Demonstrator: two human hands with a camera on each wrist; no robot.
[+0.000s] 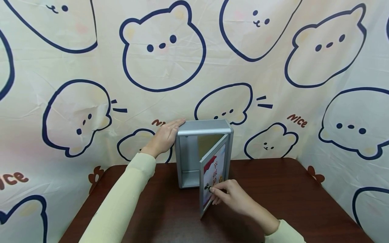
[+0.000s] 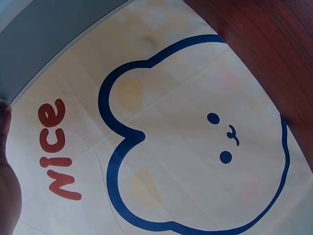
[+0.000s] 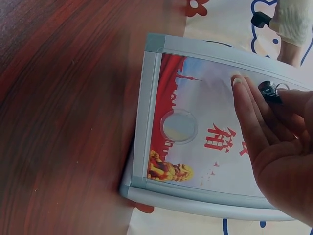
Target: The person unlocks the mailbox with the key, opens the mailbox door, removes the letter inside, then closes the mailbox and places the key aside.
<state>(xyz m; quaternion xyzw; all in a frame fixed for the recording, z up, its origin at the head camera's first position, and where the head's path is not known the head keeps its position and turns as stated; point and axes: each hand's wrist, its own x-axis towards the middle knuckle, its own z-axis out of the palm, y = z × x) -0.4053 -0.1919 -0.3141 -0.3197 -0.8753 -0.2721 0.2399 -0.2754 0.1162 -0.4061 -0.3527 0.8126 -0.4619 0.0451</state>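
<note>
Steadying the metal box [image 1: 204, 130] with my flat left hand [image 1: 165, 136] | right hand [image 1: 232, 195] fingers pinching door key [image 1: 208, 186] | door [image 1: 213, 172] ajar | next, I judge: turn key gently.

The cream fabric backdrop with navy bear outlines [image 1: 91, 67] carries the word "nice" in rounded brown-red letters, repeated in several spots. The silver metal box's hinged door [image 3: 195, 127] bears a red-and-white printed panel showing the red Chinese character "箱".
</note>
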